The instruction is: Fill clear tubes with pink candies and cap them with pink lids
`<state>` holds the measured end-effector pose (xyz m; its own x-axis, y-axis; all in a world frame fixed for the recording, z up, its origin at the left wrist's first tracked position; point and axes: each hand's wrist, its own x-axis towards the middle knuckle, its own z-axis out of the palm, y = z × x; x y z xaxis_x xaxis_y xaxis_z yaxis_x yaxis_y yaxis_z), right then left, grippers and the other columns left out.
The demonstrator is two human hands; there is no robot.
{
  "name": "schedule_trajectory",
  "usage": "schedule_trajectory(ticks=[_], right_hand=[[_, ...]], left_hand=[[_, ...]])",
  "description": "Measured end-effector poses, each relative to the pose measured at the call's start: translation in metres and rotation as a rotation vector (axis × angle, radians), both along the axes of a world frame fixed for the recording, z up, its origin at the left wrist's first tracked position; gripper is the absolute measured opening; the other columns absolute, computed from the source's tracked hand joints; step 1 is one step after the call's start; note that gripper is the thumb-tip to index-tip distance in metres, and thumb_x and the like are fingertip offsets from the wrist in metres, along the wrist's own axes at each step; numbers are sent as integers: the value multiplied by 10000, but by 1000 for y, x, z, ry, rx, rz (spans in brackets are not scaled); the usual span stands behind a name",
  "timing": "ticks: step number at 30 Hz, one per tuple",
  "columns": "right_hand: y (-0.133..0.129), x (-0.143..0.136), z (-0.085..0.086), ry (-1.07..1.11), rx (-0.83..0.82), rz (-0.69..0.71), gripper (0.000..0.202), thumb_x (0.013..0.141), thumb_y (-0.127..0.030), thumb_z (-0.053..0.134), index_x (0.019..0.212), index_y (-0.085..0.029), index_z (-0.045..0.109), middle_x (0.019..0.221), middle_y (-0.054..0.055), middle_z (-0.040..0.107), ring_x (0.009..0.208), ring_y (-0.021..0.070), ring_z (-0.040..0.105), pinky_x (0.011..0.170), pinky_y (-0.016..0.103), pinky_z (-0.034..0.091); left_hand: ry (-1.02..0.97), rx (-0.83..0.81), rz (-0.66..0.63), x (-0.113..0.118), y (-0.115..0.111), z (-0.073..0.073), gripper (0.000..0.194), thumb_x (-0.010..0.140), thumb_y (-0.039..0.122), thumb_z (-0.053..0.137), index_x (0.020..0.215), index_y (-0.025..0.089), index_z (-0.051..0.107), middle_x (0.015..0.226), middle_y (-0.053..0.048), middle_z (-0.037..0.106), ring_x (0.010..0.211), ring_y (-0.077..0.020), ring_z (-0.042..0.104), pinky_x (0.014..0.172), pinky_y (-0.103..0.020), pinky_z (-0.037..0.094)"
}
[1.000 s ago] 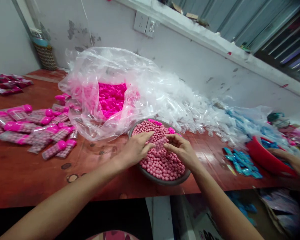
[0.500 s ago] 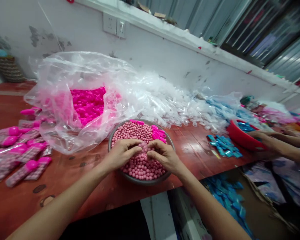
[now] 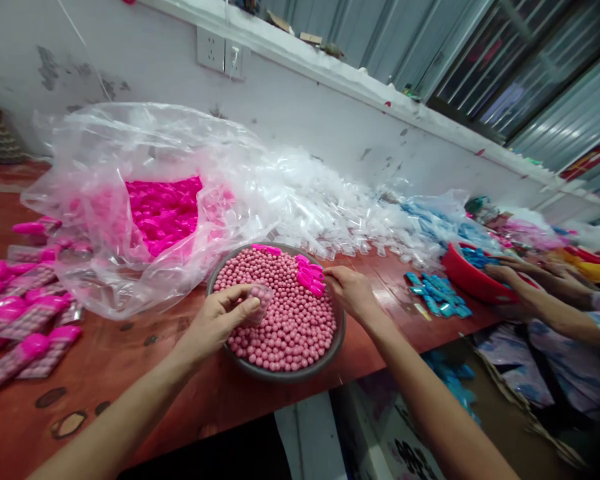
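Between the thumb and fingers of my left hand (image 3: 229,312) is a small clear container (image 3: 259,305) with pink beads inside, held over the left part of a dark round bowl (image 3: 285,376). Pink beads (image 3: 280,333) fill the bowl. Several bright pink caps (image 3: 310,276) lie on the beads at the bowl's right side, and a few more sit at its far rim. My right hand (image 3: 347,288) is at the right rim, beside the caps, fingers pressed together; whether it holds anything is hidden.
Behind the bowl are a plastic bag of pink caps (image 3: 165,212) and a heap of clear containers (image 3: 320,200). Filled, pink-capped containers (image 3: 30,307) lie left. Blue packets (image 3: 439,294) and a red basin (image 3: 473,280) are right, with another person's hands (image 3: 510,273) there.
My hands have moved apart: the left went left with the clear container, the right went right to the bowl's rim. The view has shifted slightly right.
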<state>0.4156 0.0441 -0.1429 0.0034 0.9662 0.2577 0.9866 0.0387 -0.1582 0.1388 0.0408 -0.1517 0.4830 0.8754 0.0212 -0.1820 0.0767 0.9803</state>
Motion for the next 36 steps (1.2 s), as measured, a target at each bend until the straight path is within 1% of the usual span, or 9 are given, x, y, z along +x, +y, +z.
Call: schedule_trajectory(ticks=[4,9,13,17,21,26,28,31,36], right_hand=[[20,-2,-7,-107,-61,-10,243,862,-303,452,999,-226,637,1033,97,604,978,243,555,752,327,440],[28,-5,-7,-154,-124,5,223,833,-285,488,997,-231,630,1021,95,581,1003,243,530,726,299,425],[31,-5,-3,-110,-154,21,199,828,-322,498,929,-214,629,987,76,613,936,218,560,674,267,409],[31,-3,-1,-29,-180,18,125,772,-295,554,812,-204,629,789,33,653,732,174,590,586,236,381],[18,-9,11,101,-92,14,187,768,-288,559,913,-180,608,850,48,651,753,176,583,644,261,414],[-25,-56,36,712,-16,378,180,785,-330,594,889,-184,593,831,30,616,741,160,566,684,270,447],[-39,-78,41,682,-3,494,148,777,-305,623,870,-192,603,798,17,609,721,149,556,670,257,438],[-50,-101,40,472,62,572,90,795,-263,615,833,-184,600,744,13,596,678,132,536,627,236,410],[-57,-109,35,269,76,628,74,828,-224,568,779,-173,545,707,14,571,639,123,509,584,223,378]], left_hand=[[34,95,21,3,-2,0,270,776,338,619,952,135,651,971,-75,640,839,-174,590,749,-266,517],[47,160,7,2,-3,-2,267,808,332,577,992,150,641,960,-67,641,859,-177,584,754,-252,495],[16,187,-6,2,-2,-5,268,820,323,563,1011,151,637,980,-72,640,870,-178,582,764,-254,486],[48,234,35,2,-3,-8,294,826,340,554,1043,157,628,937,-60,647,834,-176,584,744,-258,484],[79,311,74,1,-6,-7,221,825,316,555,942,164,665,959,-44,662,849,-175,595,757,-242,465],[137,458,77,0,-13,-3,199,841,249,538,970,186,676,920,-20,682,851,-164,608,764,-223,437],[149,518,100,0,-17,-2,201,842,240,543,990,200,673,906,-13,689,824,-156,618,747,-216,437],[157,597,120,-3,-22,-4,190,845,224,549,987,205,673,895,-13,694,811,-152,626,724,-208,438],[227,716,159,-12,-30,-10,153,854,180,526,914,176,668,823,-22,681,747,-135,619,674,-197,427]])
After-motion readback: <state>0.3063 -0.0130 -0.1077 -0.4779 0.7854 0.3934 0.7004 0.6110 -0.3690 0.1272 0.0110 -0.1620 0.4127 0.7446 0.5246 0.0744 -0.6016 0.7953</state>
